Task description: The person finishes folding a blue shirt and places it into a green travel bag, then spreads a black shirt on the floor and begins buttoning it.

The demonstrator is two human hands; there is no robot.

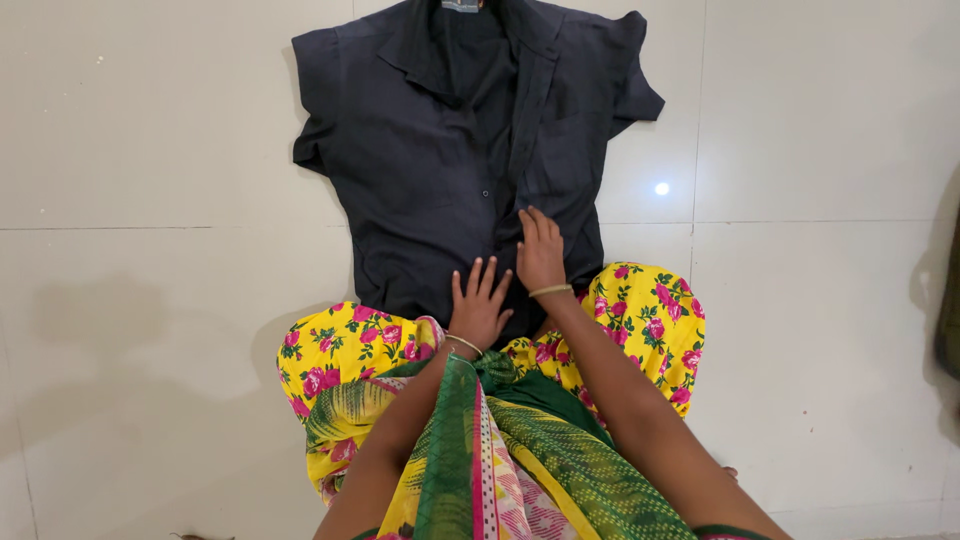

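A dark navy short-sleeved shirt [430, 150] lies spread flat on the pale tiled floor [150, 250], collar away from me and front placket running down its middle. My left hand [480, 305] rests flat on the shirt's lower hem, fingers spread. Just right of it, my right hand [540, 250] presses flat on the shirt near the placket. Both wrists wear thin bangles. Neither hand grips anything.
My knees in yellow cloth with pink flowers [640, 320] frame the shirt's lower edge, and a green patterned scarf [500, 450] hangs in front of me. A dark cloth edge [948, 320] shows at the far right. A light glare [661, 188] reflects on the tile.
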